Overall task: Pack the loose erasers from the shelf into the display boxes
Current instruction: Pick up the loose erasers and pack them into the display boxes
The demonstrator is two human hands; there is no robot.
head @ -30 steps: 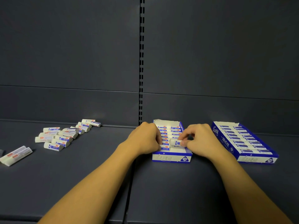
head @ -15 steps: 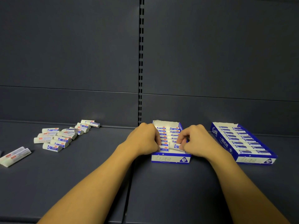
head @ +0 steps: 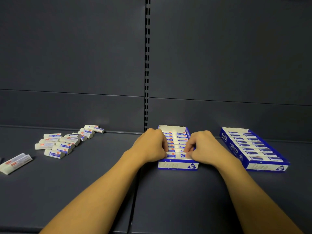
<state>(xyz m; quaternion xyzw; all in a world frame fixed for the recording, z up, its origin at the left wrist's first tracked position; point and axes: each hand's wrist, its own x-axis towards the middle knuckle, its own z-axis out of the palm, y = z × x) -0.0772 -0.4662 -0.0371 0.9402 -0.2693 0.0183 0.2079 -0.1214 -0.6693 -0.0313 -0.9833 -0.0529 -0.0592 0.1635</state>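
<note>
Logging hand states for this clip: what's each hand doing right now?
Left hand: fingers curled on the erasers in the middle box.
Right hand: pinching the front eraser in that box.

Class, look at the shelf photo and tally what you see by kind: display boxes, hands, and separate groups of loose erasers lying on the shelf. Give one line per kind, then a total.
Display boxes: 2, the middle box and the right box
Hands: 2, left hand and right hand
Groups of loose erasers: 2, the pile and the far-left pair
Total: 6
</note>
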